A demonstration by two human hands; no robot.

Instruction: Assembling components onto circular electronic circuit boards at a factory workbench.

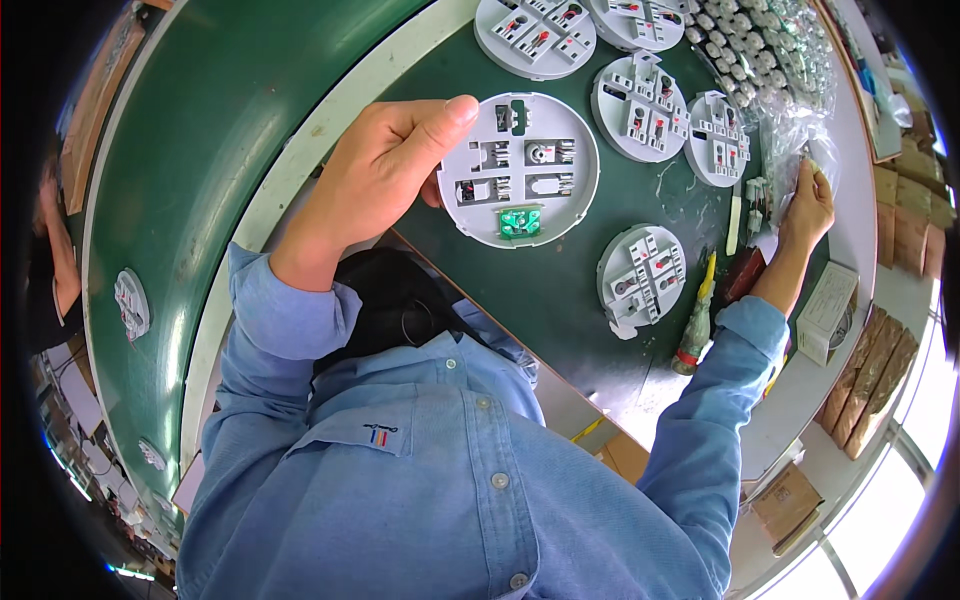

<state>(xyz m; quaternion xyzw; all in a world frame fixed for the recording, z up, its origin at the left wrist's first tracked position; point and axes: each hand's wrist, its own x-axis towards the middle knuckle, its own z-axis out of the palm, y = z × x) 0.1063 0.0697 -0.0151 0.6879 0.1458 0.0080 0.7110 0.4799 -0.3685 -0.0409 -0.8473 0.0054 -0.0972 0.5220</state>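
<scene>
My left hand (365,185) grips the left edge of a round grey plastic housing (478,212), its thumb along the rim. Metal clips and slots fill the housing, and a small green circuit board (520,222) sits in its lower part. On the far right, my right hand (806,210) has its fingers pinched together beside a clear plastic bag (800,130). What they hold, if anything, is too small to make out. Just left of that hand lie several small metal-and-plastic parts (756,200).
Several similar round housings (642,108) lie on the dark green table (545,290). A power screwdriver (697,315) and a white box (828,310) are near my right forearm. Many small silvery parts (750,45) fill the far corner. To my left, a green conveyor belt (215,130) carries housings.
</scene>
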